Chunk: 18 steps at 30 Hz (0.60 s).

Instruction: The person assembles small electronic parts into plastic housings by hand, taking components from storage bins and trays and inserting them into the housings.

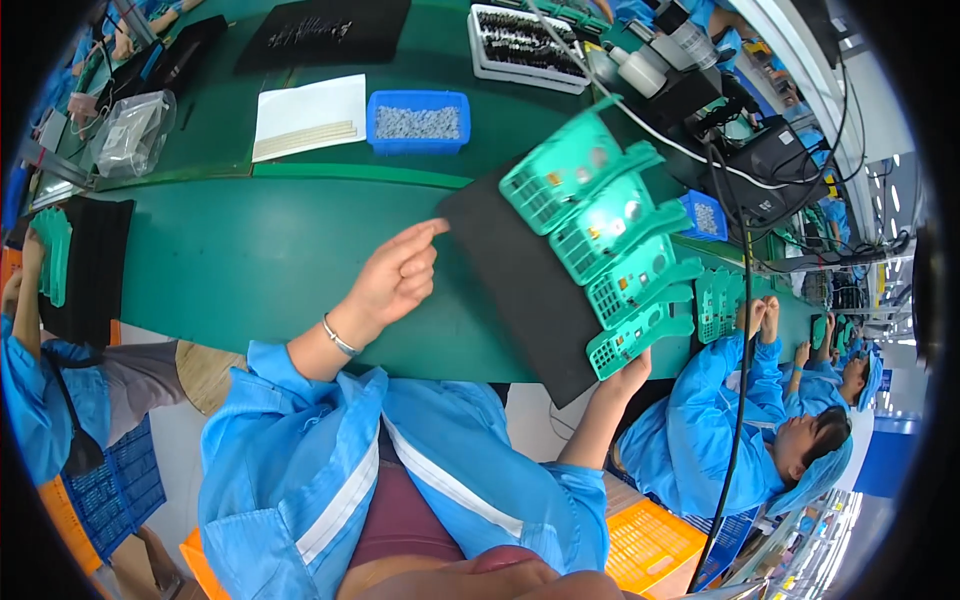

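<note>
Several green translucent plastic housings [590, 245], each with a grid of square holes and a curved arm at one side, lie in a slanting row on a black mat [525, 290]. My right hand [630, 375] grips the near end of the closest housing [640, 335]; part of its fingers is hidden behind the plastic. Over the green table, just left of the mat, my left hand [400, 270] has its index finger and thumb drawn together and the other fingers curled. Whatever is at its fingertips, if anything, is too small to name. A bracelet circles my left wrist.
Beyond the mat stand a blue tray of small pale parts [418, 122], a white sheet with strips [310, 118] and a white tray of dark parts [530, 48]. A black cable [745, 300] hangs at the right. Co-workers in blue sit on both sides.
</note>
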Motion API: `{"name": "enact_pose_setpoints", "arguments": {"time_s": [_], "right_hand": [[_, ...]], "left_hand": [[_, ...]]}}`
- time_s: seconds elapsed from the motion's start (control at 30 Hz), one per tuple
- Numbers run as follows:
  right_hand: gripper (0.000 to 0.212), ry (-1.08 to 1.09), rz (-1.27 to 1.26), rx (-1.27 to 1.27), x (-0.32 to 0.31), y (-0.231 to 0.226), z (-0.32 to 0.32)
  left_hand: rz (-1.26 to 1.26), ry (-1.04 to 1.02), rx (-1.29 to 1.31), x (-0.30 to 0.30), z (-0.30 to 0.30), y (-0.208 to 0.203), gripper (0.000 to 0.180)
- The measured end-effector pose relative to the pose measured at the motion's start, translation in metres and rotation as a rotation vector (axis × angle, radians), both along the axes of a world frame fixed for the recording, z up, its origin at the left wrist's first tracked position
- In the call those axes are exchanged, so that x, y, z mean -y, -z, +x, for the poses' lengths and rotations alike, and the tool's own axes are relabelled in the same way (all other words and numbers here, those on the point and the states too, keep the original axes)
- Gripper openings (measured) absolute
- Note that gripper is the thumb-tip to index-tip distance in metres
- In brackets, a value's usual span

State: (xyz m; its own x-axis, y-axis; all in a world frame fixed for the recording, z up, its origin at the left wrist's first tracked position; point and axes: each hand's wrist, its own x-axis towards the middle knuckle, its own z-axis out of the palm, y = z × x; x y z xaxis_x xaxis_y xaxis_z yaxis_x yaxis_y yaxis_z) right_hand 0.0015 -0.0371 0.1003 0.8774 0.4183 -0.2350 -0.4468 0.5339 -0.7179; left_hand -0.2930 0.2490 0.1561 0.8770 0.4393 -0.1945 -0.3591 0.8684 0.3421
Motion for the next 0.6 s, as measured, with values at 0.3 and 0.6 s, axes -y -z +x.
{"name": "enact_pose_setpoints", "arguments": {"time_s": [0.3, 0.6], "right_hand": [[0.021, 0.283, -0.125, 0.035, 0.028, 0.029, 0.04], [0.051, 0.517, -1.061, 0.681, 0.018, -0.005, 0.022]], "left_hand": [[-0.04, -0.064, -0.186, 0.006, -0.005, 0.028, 0.024], [-0.145, -0.229, -0.162, -0.025, -0.026, 0.059, 0.026]]}}
